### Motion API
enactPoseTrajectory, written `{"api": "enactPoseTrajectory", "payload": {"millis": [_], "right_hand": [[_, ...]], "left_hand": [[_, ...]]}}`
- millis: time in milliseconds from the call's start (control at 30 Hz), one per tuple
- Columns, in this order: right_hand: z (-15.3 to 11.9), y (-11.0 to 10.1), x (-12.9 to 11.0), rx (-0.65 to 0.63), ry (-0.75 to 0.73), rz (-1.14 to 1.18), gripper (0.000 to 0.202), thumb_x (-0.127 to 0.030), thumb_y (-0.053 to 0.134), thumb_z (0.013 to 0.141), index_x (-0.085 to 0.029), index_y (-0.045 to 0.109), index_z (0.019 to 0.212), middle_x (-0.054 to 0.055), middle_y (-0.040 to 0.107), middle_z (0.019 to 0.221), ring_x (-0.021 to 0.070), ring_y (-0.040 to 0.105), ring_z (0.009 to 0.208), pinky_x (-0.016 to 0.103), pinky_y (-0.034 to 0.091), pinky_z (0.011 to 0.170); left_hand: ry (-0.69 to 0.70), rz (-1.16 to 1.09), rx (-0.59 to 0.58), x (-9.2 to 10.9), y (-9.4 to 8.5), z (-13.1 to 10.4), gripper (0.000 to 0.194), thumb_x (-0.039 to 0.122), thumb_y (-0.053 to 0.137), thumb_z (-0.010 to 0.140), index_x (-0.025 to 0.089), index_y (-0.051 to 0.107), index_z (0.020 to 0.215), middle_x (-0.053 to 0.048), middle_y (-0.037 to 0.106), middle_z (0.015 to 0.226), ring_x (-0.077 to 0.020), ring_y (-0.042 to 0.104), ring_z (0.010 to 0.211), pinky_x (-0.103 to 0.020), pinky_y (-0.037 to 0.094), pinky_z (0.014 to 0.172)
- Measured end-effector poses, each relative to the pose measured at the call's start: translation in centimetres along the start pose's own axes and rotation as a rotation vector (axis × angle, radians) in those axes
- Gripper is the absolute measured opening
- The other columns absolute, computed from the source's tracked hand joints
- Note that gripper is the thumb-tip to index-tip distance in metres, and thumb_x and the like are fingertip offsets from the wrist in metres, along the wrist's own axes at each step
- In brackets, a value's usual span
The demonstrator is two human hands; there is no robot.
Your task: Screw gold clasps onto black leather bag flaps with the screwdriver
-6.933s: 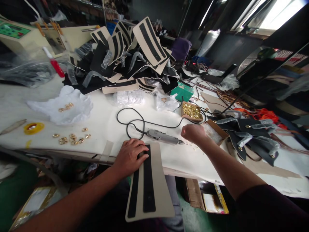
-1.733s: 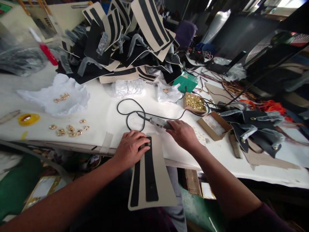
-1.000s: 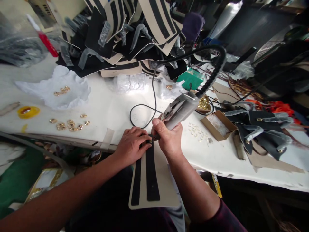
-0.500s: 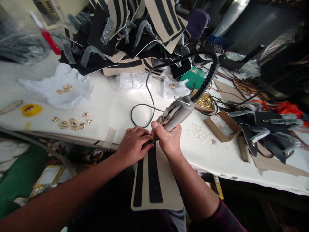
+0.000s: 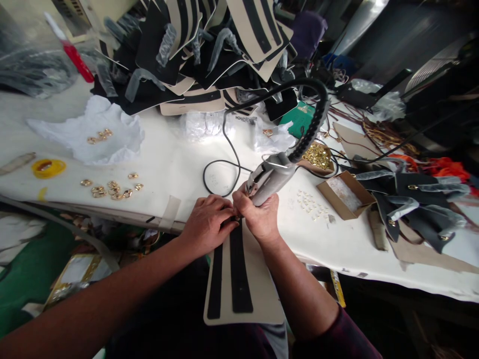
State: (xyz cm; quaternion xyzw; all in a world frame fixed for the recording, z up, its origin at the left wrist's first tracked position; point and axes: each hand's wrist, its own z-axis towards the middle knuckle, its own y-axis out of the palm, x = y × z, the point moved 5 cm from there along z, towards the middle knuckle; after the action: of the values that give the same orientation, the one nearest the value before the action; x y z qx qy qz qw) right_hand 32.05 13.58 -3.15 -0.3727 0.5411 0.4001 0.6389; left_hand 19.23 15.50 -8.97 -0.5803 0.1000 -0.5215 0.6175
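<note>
My right hand (image 5: pixel 258 214) is wrapped round a grey corded electric screwdriver (image 5: pixel 275 177), thumb along its side. The tool leans with its cord end up and to the right; its tip points down at the table edge. My left hand (image 5: pixel 209 219) is closed on the upper end of a beige panel with black stripes (image 5: pixel 260 294), its fingertips close to the tool's tip. The panel hangs from the table edge toward my lap. A small gold-coloured bit shows between my hands; its exact form is hidden.
Gold metal fittings (image 5: pixel 114 189) lie on the white table (image 5: pixel 175 164) at left, near a yellow tape roll (image 5: pixel 48 168). Striped panels (image 5: pixel 194 102) are piled behind. At right stand a box of small gold parts (image 5: pixel 317 157) and a cardboard box (image 5: pixel 346 197). The black cord (image 5: pixel 318 89) arches overhead.
The screwdriver has shifted slightly down and left, its cord swinging left with it. My right thumb has closed further over the tool. My left hand and the panel have hardly moved.
</note>
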Motion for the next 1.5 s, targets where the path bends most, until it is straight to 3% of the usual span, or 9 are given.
{"api": "enactPoseTrajectory", "payload": {"millis": [267, 500, 633, 1000, 1100, 1200, 1300, 1400, 1500], "right_hand": [[-0.2, -0.1, 0.3, -0.123, -0.046, 0.07, 0.035, -0.039, 0.086, 0.074, -0.019, 0.059, 0.063, -0.002, 0.056, 0.06, 0.0122, 0.05, 0.057, 0.026, 0.043, 0.054], [-0.1, -0.3, 1.1, -0.038, 0.011, 0.023, 0.038, -0.045, 0.082, 0.078, -0.021, 0.056, 0.064, -0.002, 0.057, 0.059, 0.0127, 0.05, 0.055, 0.027, 0.044, 0.053], [-0.1, -0.3, 1.1, -0.084, 0.008, 0.058, 0.041, -0.047, 0.084, 0.077, -0.019, 0.056, 0.063, -0.002, 0.055, 0.058, 0.0119, 0.049, 0.055, 0.026, 0.042, 0.053], [0.6, -0.2, -1.9, -0.162, -0.059, 0.099, 0.053, -0.062, 0.085, 0.073, -0.02, 0.056, 0.064, -0.003, 0.052, 0.058, 0.0109, 0.045, 0.054, 0.025, 0.042, 0.053], [1.8, -1.8, -4.0, -0.085, -0.088, -0.096, 0.049, -0.065, 0.082, 0.076, -0.019, 0.064, 0.073, 0.0, 0.061, 0.064, 0.0138, 0.053, 0.058, 0.027, 0.044, 0.057], [2.8, -4.3, -4.0, -0.031, -0.058, -0.588, 0.048, -0.066, 0.074, 0.083, -0.02, 0.072, 0.096, 0.003, 0.07, 0.077, 0.0203, 0.063, 0.071, 0.03, 0.046, 0.066], [3.6, -6.7, -0.5, -0.093, 0.034, -1.071, 0.049, -0.062, 0.063, 0.091, -0.023, 0.068, 0.122, 0.009, 0.076, 0.1, 0.0293, 0.071, 0.086, 0.035, 0.047, 0.073], [4.4, -7.9, 3.9, -0.192, 0.054, -1.216, 0.046, -0.053, 0.049, 0.098, -0.025, 0.065, 0.132, 0.013, 0.072, 0.124, 0.0343, 0.072, 0.102, 0.042, 0.05, 0.082], [4.5, -8.6, 6.2, -0.192, -0.02, -1.251, 0.053, -0.053, 0.049, 0.093, -0.025, 0.065, 0.136, 0.015, 0.071, 0.128, 0.0377, 0.068, 0.117, 0.05, 0.05, 0.094]], "left_hand": [[0.007, 0.014, 0.016, 0.0, 0.0, 0.0, 0.015, 0.031, 0.07, 0.096, 0.025, 0.075, 0.109, -0.007, 0.073, 0.118, -0.0303, 0.059, 0.116, -0.049, 0.046, 0.093], [0.005, 0.009, -0.004, 0.0, 0.1, 0.0, 0.018, 0.035, 0.07, 0.097, 0.026, 0.074, 0.112, -0.007, 0.07, 0.13, -0.0309, 0.058, 0.121, -0.05, 0.045, 0.094], [0.009, -0.001, 0.0, 0.0, 0.1, -0.1, 0.021, 0.033, 0.069, 0.097, 0.026, 0.074, 0.117, -0.007, 0.07, 0.131, -0.0304, 0.058, 0.121, -0.05, 0.046, 0.095], [-0.01, -0.031, -0.006, 0.2, -0.1, 0.0, 0.023, 0.029, 0.072, 0.095, 0.027, 0.073, 0.118, -0.006, 0.07, 0.13, -0.0285, 0.059, 0.122, -0.048, 0.045, 0.097], [-0.024, -0.055, -0.008, 0.5, -0.5, 0.2, 0.019, 0.027, 0.074, 0.094, 0.027, 0.074, 0.113, -0.004, 0.072, 0.122, -0.0269, 0.06, 0.118, -0.047, 0.044, 0.097], [-0.048, -0.073, -0.01, 0.9, -0.9, 0.2, 0.019, 0.025, 0.076, 0.091, 0.028, 0.075, 0.11, -0.005, 0.072, 0.118, -0.0267, 0.061, 0.114, -0.046, 0.044, 0.095], [-0.081, -0.077, -0.007, 1.0, -1.0, 0.3, 0.02, 0.027, 0.079, 0.087, 0.029, 0.076, 0.107, -0.005, 0.072, 0.121, -0.0273, 0.061, 0.116, -0.046, 0.044, 0.097], [-0.092, -0.08, -0.035, 0.7, -0.8, 0.6, 0.034, 0.036, 0.083, 0.084, 0.033, 0.073, 0.117, -0.002, 0.072, 0.128, -0.0277, 0.061, 0.117, -0.047, 0.044, 0.098], [-0.105, -0.073, -0.073, 0.5, -0.6, 0.9, 0.048, 0.047, 0.083, 0.082, 0.036, 0.07, 0.126, -0.003, 0.073, 0.129, -0.0306, 0.06, 0.12, -0.05, 0.044, 0.1]]}}
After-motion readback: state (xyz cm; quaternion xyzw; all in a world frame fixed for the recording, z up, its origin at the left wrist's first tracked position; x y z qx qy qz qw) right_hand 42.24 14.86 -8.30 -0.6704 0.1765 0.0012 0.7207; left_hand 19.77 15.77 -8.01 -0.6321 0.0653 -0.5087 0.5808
